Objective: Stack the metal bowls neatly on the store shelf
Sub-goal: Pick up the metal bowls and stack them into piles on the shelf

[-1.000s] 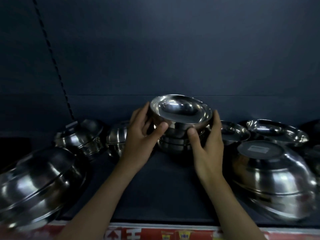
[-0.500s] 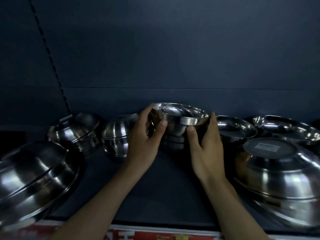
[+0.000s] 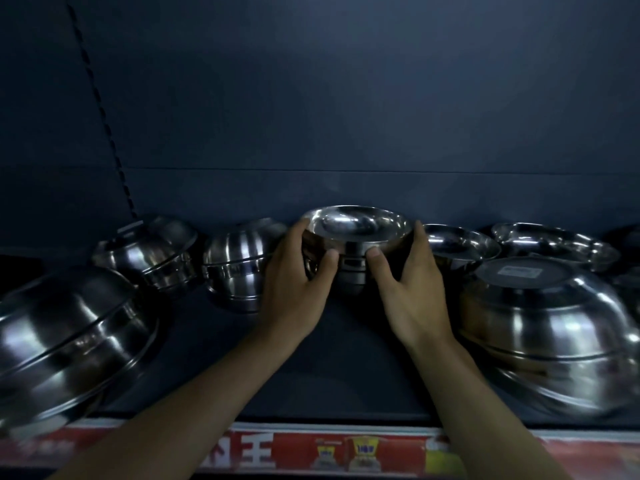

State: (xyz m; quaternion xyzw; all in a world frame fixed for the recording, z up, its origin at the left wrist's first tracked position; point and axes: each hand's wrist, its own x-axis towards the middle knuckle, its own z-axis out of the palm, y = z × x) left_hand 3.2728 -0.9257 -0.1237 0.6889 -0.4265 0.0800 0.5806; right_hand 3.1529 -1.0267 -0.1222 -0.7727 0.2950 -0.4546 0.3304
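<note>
A small stack of upright metal bowls (image 3: 356,230) stands at the middle back of the dark shelf (image 3: 214,341). My left hand (image 3: 294,285) grips the stack's left side, thumb on the front below the top bowl's rim. On the right side my right hand (image 3: 408,289) holds it the same way, fingers round the rim and thumb in front. The lower bowls of the stack are mostly hidden behind my hands.
Upturned bowl stacks lie left: a large one (image 3: 65,341), a lidded one (image 3: 149,254), a mid one (image 3: 239,265). Right are shallow upright bowls (image 3: 457,244), (image 3: 554,244) and a big upturned bowl (image 3: 550,327). A red price strip (image 3: 311,452) edges the shelf front.
The top bowl, tilted a second ago, has come down level onto the stack. Both thumbs have moved closer together on its front. The camera has shifted a little.
</note>
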